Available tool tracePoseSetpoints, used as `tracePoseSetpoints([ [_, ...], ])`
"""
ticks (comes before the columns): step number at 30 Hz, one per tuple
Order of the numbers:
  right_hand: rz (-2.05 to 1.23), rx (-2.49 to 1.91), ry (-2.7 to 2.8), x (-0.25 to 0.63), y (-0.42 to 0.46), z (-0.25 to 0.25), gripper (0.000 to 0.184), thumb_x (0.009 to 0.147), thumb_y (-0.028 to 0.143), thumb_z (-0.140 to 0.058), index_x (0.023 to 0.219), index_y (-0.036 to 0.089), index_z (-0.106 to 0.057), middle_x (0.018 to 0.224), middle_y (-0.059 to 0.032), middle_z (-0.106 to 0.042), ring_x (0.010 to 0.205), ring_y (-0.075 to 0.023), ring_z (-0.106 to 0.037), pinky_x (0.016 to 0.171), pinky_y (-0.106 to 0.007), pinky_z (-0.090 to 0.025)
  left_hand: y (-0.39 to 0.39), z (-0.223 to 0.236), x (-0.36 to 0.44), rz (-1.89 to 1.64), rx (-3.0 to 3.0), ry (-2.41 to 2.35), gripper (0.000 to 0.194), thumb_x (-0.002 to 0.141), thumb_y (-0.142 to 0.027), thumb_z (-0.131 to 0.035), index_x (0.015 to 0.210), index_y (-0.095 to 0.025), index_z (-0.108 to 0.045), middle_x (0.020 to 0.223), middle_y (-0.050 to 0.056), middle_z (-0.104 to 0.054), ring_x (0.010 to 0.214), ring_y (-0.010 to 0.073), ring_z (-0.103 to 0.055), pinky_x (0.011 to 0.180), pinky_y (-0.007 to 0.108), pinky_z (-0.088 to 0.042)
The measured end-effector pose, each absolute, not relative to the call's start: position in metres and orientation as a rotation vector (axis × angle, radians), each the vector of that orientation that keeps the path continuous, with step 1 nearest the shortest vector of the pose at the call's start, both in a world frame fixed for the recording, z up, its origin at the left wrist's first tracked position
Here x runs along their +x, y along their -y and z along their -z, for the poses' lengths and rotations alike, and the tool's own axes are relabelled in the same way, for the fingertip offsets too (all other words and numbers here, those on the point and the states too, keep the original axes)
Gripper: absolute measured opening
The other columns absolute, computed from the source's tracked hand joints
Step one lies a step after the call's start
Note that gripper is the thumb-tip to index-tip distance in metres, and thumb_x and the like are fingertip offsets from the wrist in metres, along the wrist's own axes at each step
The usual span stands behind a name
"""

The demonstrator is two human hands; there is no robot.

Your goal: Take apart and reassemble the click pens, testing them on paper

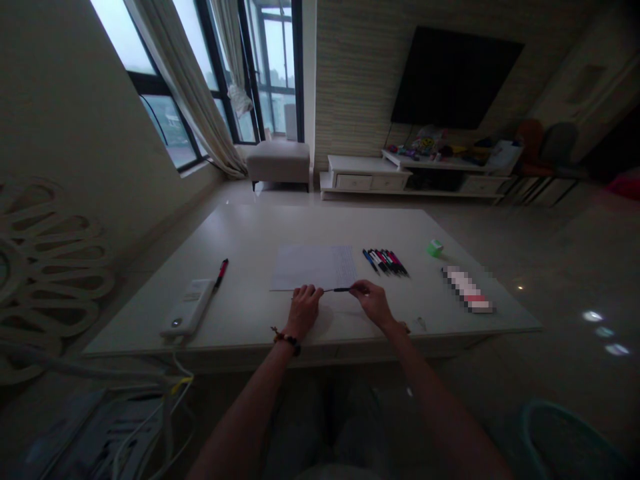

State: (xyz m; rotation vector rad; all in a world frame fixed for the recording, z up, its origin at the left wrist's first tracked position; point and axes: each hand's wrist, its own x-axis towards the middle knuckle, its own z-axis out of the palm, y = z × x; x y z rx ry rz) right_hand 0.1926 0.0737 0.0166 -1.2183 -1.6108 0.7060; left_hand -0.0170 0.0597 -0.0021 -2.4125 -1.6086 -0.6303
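Just above the table's near side, my left hand [304, 311] pinches the end of a thin rod that looks like a pen refill [327, 291]. The rod runs into the black end of a pen [342, 289], whose other end is closed in the fingers of my right hand [371, 299]. The fingers cover both outer ends. Beyond my hands lies a white sheet of paper [305, 263] with lines of writing on its right part. A row of several pens [385, 262] lies side by side to its right.
A red and black pen [221, 273] lies at the left beside a white power strip [193, 307] with a cable. On the right are a small green container [435, 248] and a pixelated object [467, 290]. All rest on the white table [250, 230].
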Motion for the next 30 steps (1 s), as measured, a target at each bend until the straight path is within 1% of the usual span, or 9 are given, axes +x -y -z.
tracePoseSetpoints([
  [4, -0.731, -1.198, 1.657, 0.182, -0.074, -0.018, 0.022, 0.072, 0.038, -0.060, 0.078, 0.018, -0.065, 0.075, -0.0051, -0.067, 0.070, -0.0175, -0.061, 0.070, -0.031, -0.047, -0.060, 0.003, -0.016, 0.672, -2.448, 1.583, 0.019, 0.087, -0.018, -0.039, 0.096, -0.022, -0.055, 0.086, 0.005, -0.055, 0.084, 0.0194, -0.047, 0.076, 0.034, -0.034],
  [7, -0.754, -1.177, 1.684, 0.172, -0.074, -0.016, 0.021, 0.072, 0.038, -0.060, 0.077, 0.018, -0.066, 0.075, -0.0046, -0.068, 0.070, -0.0169, -0.061, 0.070, -0.030, -0.047, -0.061, 0.005, -0.015, 0.755, -2.503, 1.541, 0.024, 0.090, -0.023, -0.038, 0.111, -0.021, -0.049, 0.091, 0.004, -0.058, 0.086, 0.0178, -0.049, 0.079, 0.033, -0.035],
  [9, -0.770, -1.169, 1.666, 0.165, -0.075, -0.014, 0.022, 0.072, 0.038, -0.060, 0.077, 0.018, -0.066, 0.075, -0.0045, -0.068, 0.069, -0.0162, -0.060, 0.069, -0.029, -0.047, -0.061, 0.006, -0.016, 0.807, -2.523, 1.521, 0.028, 0.090, -0.025, -0.038, 0.117, -0.020, -0.045, 0.095, 0.005, -0.059, 0.088, 0.0172, -0.050, 0.080, 0.032, -0.035],
  [17, -0.916, -1.211, 1.553, 0.160, -0.079, -0.005, 0.030, 0.073, 0.045, -0.058, 0.069, 0.015, -0.064, 0.058, -0.0032, -0.063, 0.051, -0.0135, -0.056, 0.052, -0.024, -0.044, -0.061, 0.008, -0.016, 0.825, -2.513, 1.510, 0.022, 0.090, -0.026, -0.040, 0.108, -0.019, -0.050, 0.089, 0.004, -0.061, 0.086, 0.0170, -0.051, 0.079, 0.032, -0.036],
  [23, -0.861, -1.286, 1.558, 0.154, -0.075, -0.009, 0.044, 0.078, 0.055, -0.049, 0.060, 0.016, -0.060, 0.052, -0.0036, -0.061, 0.045, -0.0123, -0.053, 0.049, -0.023, -0.041, -0.062, 0.007, -0.016, 0.801, -2.513, 1.474, 0.020, 0.090, -0.026, -0.039, 0.104, -0.019, -0.052, 0.085, 0.004, -0.061, 0.083, 0.0169, -0.051, 0.078, 0.032, -0.036],
  [28, -0.747, -1.401, 1.528, 0.144, -0.073, -0.009, 0.053, 0.081, 0.057, -0.040, 0.049, 0.018, -0.055, 0.040, -0.0009, -0.052, 0.040, -0.0116, -0.049, 0.048, -0.022, -0.038, -0.061, 0.005, -0.017, 0.813, -2.509, 1.484, 0.023, 0.090, -0.023, -0.038, 0.109, -0.019, -0.050, 0.087, 0.005, -0.061, 0.084, 0.0172, -0.051, 0.078, 0.032, -0.036],
  [30, -0.734, -1.448, 1.538, 0.142, -0.075, -0.007, 0.056, 0.082, 0.058, -0.037, 0.045, 0.018, -0.053, 0.038, -0.0008, -0.050, 0.038, -0.0117, -0.048, 0.048, -0.023, -0.037, -0.061, 0.004, -0.017, 0.803, -2.523, 1.477, 0.022, 0.090, -0.023, -0.038, 0.108, -0.020, -0.051, 0.086, 0.005, -0.061, 0.083, 0.0170, -0.051, 0.077, 0.032, -0.036],
])
